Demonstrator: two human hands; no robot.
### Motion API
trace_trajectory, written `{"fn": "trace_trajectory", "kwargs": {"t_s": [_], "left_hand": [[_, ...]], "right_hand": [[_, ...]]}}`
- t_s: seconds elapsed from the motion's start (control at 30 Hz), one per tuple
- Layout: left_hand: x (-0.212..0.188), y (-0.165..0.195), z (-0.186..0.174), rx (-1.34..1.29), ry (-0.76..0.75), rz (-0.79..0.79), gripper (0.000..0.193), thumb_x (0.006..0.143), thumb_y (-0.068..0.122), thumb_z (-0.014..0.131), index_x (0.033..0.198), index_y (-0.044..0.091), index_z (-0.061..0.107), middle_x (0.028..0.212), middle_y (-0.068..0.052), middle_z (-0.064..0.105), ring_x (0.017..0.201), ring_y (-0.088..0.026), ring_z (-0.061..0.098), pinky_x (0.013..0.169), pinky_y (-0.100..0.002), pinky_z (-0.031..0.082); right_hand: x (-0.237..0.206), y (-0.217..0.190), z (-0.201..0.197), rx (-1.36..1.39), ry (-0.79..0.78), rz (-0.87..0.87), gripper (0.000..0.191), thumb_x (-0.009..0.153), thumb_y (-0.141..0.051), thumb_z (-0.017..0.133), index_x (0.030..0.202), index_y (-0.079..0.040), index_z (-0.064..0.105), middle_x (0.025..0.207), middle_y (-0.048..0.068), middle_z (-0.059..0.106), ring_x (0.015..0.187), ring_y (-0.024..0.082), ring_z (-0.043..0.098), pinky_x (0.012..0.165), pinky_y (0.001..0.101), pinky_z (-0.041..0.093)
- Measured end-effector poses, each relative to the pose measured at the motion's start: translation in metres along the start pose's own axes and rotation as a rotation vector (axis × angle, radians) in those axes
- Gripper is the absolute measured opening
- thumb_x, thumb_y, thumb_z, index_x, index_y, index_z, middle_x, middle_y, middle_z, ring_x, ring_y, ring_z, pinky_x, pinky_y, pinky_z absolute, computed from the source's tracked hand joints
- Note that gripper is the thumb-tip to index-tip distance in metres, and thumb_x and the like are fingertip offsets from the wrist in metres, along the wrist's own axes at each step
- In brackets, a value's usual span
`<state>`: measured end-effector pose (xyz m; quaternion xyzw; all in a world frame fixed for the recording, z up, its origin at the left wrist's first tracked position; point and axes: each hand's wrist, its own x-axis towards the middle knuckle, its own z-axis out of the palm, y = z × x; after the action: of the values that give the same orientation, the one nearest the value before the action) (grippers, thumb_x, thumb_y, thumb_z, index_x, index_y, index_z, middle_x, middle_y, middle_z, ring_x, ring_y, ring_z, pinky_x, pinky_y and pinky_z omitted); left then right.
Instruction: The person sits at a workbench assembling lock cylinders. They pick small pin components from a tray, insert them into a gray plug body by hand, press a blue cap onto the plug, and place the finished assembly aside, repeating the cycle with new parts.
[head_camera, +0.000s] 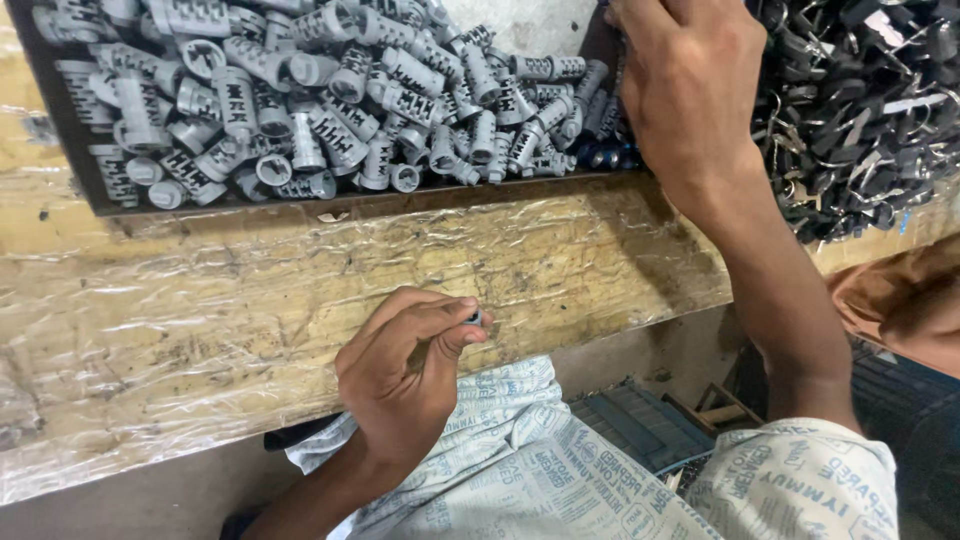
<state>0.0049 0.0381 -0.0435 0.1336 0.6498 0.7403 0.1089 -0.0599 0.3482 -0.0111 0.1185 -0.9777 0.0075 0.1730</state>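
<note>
— Grip check: our left hand (405, 375) pinches a small grey part (473, 318) over the bench's (250, 290) near edge.
— Light, stiff; we pinch its sides. Right hand (690, 85) reaches the tray's (60, 110) right corner, grip unclear.

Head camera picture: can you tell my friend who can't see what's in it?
A person's left hand pinches a small grey part over a plastic-covered wooden bench, while the right hand reaches between a tray of grey plastic pieces and black parts.

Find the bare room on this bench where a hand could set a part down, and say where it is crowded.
Free: the plastic-covered bench between the tray's front rim and the left hand. Crowded: the tray of grey parts and the black pile beside the right hand.
</note>
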Motion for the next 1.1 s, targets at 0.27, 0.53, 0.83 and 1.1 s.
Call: {"fn": "trace_trajectory", "kwargs": {"t_s": [0.27, 0.53, 0.83, 1.1], "left_hand": [[-0.002, -0.001, 0.001, 0.057, 0.024, -0.02, 0.01, 0.09, -0.005, 0.077, 0.099, -0.003, 0.071, 0.094, -0.015, 0.074, 0.085, -0.019, 0.078, 0.071, -0.026, 0.065], [0.001, 0.002, 0.001, 0.031, 0.035, -0.007, 0.011, 0.092, -0.009, 0.074, 0.101, -0.005, 0.069, 0.095, -0.016, 0.073, 0.086, -0.02, 0.078, 0.074, -0.027, 0.066], [-0.013, 0.007, 0.008, -0.021, 0.009, -0.028, 0.013, 0.092, -0.01, 0.075, 0.103, -0.009, 0.069, 0.097, -0.018, 0.074, 0.09, -0.02, 0.075, 0.078, -0.028, 0.063], [-0.009, 0.019, -0.001, -0.278, -0.281, -0.601, 0.01, 0.085, -0.011, 0.076, 0.093, -0.011, 0.071, 0.087, -0.016, 0.077, 0.08, -0.016, 0.076, 0.073, -0.028, 0.062]], "right_hand": [[-0.014, 0.025, -0.016, -0.118, -0.055, 0.006, 0.008, 0.097, 0.006, 0.071, 0.101, 0.0, 0.07, 0.088, 0.013, 0.063, 0.081, 0.031, 0.06, 0.074, 0.0382, 0.044], [0.015, 0.007, 0.006, 0.015, -0.066, -0.131, 0.004, 0.106, 0.002, 0.068, 0.108, -0.001, 0.067, 0.097, 0.008, 0.068, 0.086, 0.026, 0.064, 0.078, 0.0376, 0.048], [-0.066, -0.118, -0.059, 0.636, -0.071, -0.007, 0.009, 0.094, -0.003, 0.08, 0.1, 0.001, 0.074, 0.086, 0.011, 0.074, 0.067, 0.016, 0.067, 0.051, 0.03, 0.047], [-0.121, -0.154, -0.05, 0.993, 0.061, 0.12, 0.031, 0.088, 0.0, 0.084, 0.115, 0.006, 0.069, 0.091, 0.015, 0.075, 0.074, 0.024, 0.075, 0.061, 0.0354, 0.059]]}}
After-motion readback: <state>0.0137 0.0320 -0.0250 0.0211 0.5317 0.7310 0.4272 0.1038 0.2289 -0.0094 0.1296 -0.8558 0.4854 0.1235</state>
